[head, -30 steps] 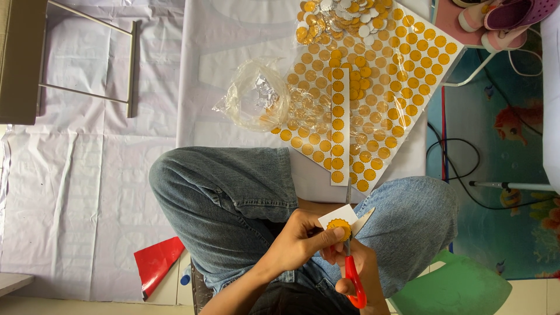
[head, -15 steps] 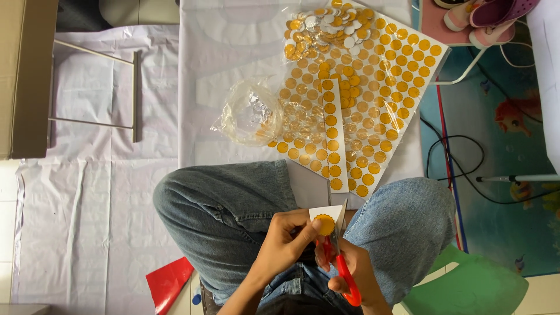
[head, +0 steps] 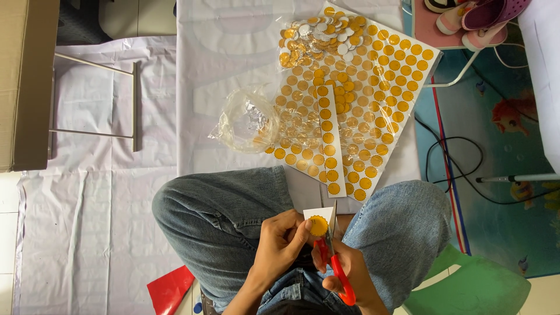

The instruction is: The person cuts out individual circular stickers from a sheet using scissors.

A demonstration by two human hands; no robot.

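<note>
Over the lap, two hands cut out one yellow sticker.
Left hand (head: 284,242) pinches the small paper piece with the yellow sticker (head: 318,225); right hand (head: 344,279) grips the red scissors (head: 333,256), blades at the sticker's right edge. Beyond the knees, sticker sheets (head: 373,111) lie on the floor.

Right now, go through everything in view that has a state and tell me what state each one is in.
Left hand: pinching the small paper piece.
Small paper piece: one yellow seal on it, held at the blades.
Right hand: grip closed on the red scissors.
Red scissors: blades up, against the paper piece's edge.
Sticker sheet: flat on the white cloth.
Narrow strip: cut free, lying on the sheet.
Cut seals: loose pile.
Clear plastic bag: crumpled.
</note>
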